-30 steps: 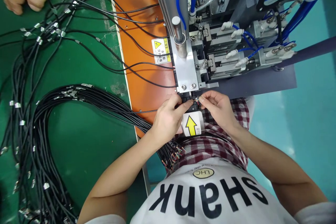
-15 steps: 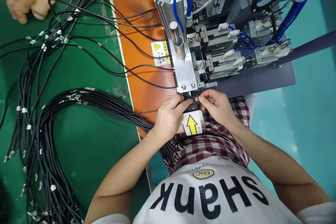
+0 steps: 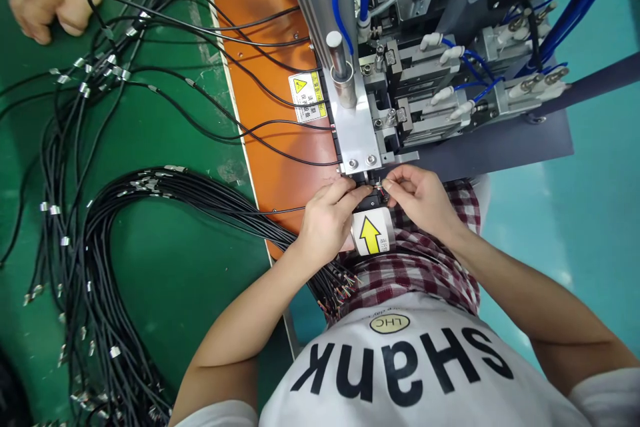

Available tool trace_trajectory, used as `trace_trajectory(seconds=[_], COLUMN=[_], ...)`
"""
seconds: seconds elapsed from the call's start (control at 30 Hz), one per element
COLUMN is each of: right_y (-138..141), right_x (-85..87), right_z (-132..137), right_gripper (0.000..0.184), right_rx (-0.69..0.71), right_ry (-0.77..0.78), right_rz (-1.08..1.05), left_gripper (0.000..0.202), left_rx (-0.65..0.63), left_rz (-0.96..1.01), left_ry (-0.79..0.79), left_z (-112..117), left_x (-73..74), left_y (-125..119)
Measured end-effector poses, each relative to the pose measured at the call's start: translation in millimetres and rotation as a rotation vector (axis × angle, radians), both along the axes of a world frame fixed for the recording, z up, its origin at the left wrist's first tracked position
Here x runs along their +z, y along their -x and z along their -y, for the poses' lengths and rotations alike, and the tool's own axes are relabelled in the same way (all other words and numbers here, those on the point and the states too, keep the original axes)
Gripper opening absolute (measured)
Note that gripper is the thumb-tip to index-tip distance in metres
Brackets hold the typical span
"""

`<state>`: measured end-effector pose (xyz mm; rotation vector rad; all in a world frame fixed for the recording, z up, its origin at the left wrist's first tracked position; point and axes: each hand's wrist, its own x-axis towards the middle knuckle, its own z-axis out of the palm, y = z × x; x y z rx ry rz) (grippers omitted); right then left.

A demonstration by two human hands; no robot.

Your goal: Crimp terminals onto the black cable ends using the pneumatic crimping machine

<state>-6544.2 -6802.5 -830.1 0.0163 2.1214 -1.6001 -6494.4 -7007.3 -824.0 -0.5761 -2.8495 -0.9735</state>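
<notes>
Barely anything has shifted: both hands stay tucked under the grey press (image 3: 357, 140) on the orange plate (image 3: 260, 113), beside the looped cable bundle (image 3: 150, 193). Left hand (image 3: 327, 223), wrist bent inward, pinches the black cable (image 3: 280, 211) at the press mouth. Right hand (image 3: 423, 200), fingers curled close together, nips the cable's coloured wire tips (image 3: 381, 185) just above the arrow label (image 3: 370, 235).

Reaching forward with both forearms, angled inward from near left and near right. Pinching with left hand (image 3: 327, 219) and right hand (image 3: 424, 197), fingertips almost touching.
</notes>
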Motion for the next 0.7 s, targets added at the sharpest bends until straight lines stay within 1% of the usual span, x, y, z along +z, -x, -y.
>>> trace_trajectory(seconds=[0.07,0.13,0.2,0.3,0.37,0.43,0.57,0.63,0.7], right_y=[0.7,2.5,4.1,1.5,-6.1,-17.3,-36.2,-39.0,-37.9], right_x=[-1.3,-3.4,-6.1,-11.0,-13.9,-15.5,-12.2,-7.1,-0.3], right_z=[0.6,1.7,1.9,-1.3,-5.1,-7.7,-4.4,-1.1,0.5], right_gripper=[0.016,0.017,0.021,0.03,0.033,0.033,0.03,0.024,0.017], right_rx=[0.001,-0.015,-0.051,-0.106,-0.174,-0.215,-0.151,-0.128,-0.076], right_ry=[0.006,0.053,0.152,0.295,0.309,0.259,0.135,-0.006,-0.223], right_rz=[0.003,0.032,0.143,0.367,0.356,0.238,0.086,-0.099,-0.389], left_gripper=[0.036,0.037,0.038,0.037,0.037,0.037,0.036,0.036,0.035], left_rx=[-0.002,0.0,0.002,0.008,0.015,0.012,0.021,0.028,0.022], left_rz=[-0.005,-0.02,-0.031,-0.021,-0.012,-0.01,-0.012,-0.016,-0.023], left_ry=[0.011,0.042,0.064,0.046,0.031,0.023,0.018,0.011,-0.001], left_z=[-0.8,-2.0,-3.2,-4.2,-4.4,-4.5,-5.5,-6.0,-6.2], left_x=[0.1,0.5,1.1,1.8,1.9,1.9,2.5,2.9,2.9], left_y=[-0.4,-1.0,-1.8,-2.4,-2.7,-3.0,-3.6,-3.7,-3.8])
